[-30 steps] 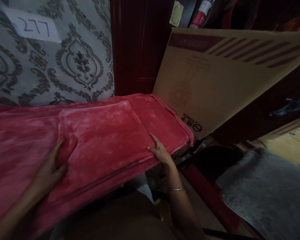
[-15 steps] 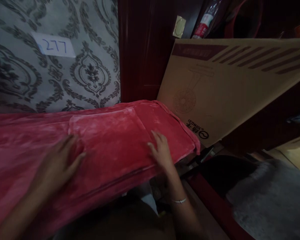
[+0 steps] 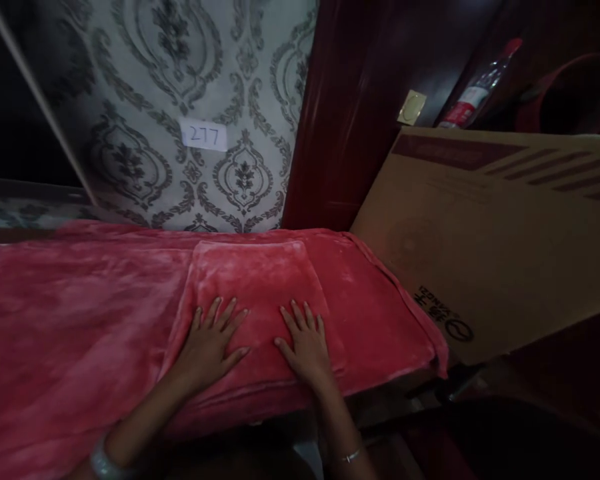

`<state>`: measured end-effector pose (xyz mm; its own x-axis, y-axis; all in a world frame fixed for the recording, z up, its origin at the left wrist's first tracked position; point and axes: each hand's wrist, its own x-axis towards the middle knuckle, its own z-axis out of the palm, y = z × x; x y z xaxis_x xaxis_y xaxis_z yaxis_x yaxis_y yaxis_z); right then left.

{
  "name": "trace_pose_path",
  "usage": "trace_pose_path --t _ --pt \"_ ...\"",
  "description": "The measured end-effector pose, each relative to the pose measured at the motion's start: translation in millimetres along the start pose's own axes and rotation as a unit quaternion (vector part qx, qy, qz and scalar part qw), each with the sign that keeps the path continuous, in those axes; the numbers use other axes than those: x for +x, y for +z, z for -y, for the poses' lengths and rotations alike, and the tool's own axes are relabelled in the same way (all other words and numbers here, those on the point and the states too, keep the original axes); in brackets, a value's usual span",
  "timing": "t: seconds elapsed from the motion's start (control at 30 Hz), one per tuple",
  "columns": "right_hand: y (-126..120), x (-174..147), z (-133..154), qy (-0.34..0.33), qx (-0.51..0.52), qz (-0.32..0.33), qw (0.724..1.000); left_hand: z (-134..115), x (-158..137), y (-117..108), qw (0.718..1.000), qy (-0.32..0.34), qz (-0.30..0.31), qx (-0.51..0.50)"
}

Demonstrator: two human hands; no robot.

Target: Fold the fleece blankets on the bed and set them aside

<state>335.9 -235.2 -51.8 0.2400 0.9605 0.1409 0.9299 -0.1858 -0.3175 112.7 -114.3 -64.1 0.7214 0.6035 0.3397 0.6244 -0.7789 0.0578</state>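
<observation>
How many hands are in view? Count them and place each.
2: the left hand spread on the left part of the folded red cloth; the right hand spread nearer its right edge.

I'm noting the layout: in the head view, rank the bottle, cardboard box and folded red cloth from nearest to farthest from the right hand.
From the right hand:
1. Folded red cloth, directly under it.
2. Cardboard box, to the right.
3. Bottle, upper right, beyond the box.

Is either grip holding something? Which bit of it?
Nothing is held. The left grip and right grip lie open, palms down, on top of the folded red cloth.
</observation>
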Motion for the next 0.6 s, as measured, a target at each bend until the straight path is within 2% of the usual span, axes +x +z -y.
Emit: trace_pose_path --t 0.2,0.33,0.47,0.6 --pt "4 -1 0 -0.003 -0.012 -0.003 1.000 1 -1 -9 0.999 -0.028 0.022 0.000" --pt "11 0 -2 -0.008 -0.013 -0.012 1.000 18 -15 -8 0.998 -0.056 0.017 0.020" --pt "14 -1 -4 -0.008 0.003 -0.013 1.000 39 -43 -8 0.997 -0.075 0.006 0.024" --pt "-3 6 -20 -0.035 0.085 0.038 0.995 55 -53 -28 0.996 -0.069 0.050 -0.008"
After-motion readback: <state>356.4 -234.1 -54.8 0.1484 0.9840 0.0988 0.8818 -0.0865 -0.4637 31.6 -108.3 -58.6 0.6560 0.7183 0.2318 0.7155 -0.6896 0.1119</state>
